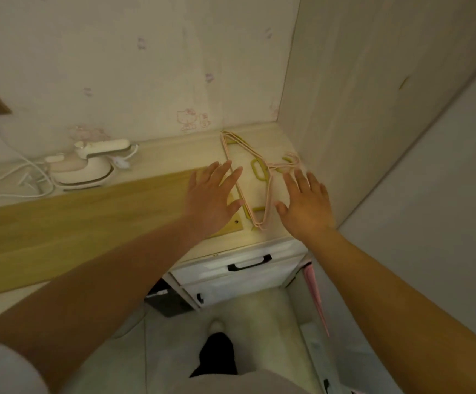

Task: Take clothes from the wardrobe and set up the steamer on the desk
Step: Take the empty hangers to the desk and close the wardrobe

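Nearest, a drawer unit [239, 268] with a black handle is seen below the desk [60, 223]. Above the desk's right end, the left hand [211, 200] and right hand [306, 206] are held flat with fingers spread, gripping nothing. Between them a stack of pink and yellow hangers [248, 177] is laid. Farther left, against the wall, the white steamer [86, 163] is set, its cord [15, 180] looped beside it. The loose cord could be snagged, and the steamer dragged, if it is reached for carelessly.
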